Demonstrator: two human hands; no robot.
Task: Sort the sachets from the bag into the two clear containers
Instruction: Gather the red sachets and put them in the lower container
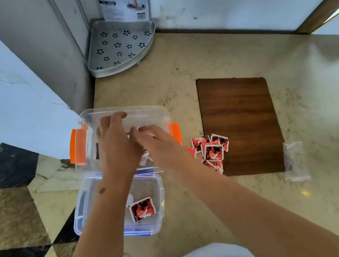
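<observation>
Red sachets (211,151) beside orange-latched container (126,118); both hands (119,146) inside, grip unclear.

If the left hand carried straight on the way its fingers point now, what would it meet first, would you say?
Probably the far wall of the orange-latched container: the left hand points away over it, fingertips near that rim. Depth is unclear.

Both bare forearms reached forward and converged. The left hand (117,144) was spread flat, fingers extended. The right hand (155,141) lay just beside it, fingers drawn loosely together and blurred, its grip unclear.
</observation>
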